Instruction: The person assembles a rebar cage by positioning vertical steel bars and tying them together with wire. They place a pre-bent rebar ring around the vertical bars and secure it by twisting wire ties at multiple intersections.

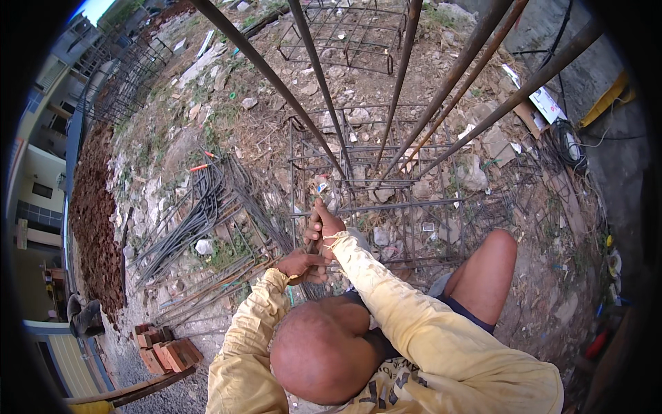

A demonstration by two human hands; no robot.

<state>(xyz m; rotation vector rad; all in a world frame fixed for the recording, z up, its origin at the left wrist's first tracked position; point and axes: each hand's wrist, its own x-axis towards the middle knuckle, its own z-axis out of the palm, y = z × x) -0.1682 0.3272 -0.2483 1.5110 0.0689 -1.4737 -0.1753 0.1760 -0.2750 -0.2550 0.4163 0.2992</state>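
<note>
**Both hands clamped at the near edge of the steel cage**

Nearest to you, your 2 yellow sleeves [386, 310] run up from the lower edge, and a bare knee [493, 265] shows just to their right.

Your left hand [300, 264] sits lower and to the left, fingers curled together into a fist around a thin dark bar [314, 245]. Your right hand [323, 224] is just above it, almost touching, fingers wrapped tight on the same bar. Whether that bar is a tool or part of the steelwork, you cannot tell from here.

The bar stands at the near left corner of a rebar cage [407, 207], a lattice of thin rusty rods lying on rubble-strewn ground right in front of your hands. From that cage about 5 long bars [441, 90] fan out toward the top of the view, passing close by the camera.

To the left of your hands, a bundle of loose dark rods [200, 214] lies on the ground, well apart from the cage. Below it, at the lower left, is a small stack of red bricks [165, 352].

Farther off, a second cage [345, 34] rests near the top edge, and a coil of dark wire [567, 145] lies at the far right.
</note>
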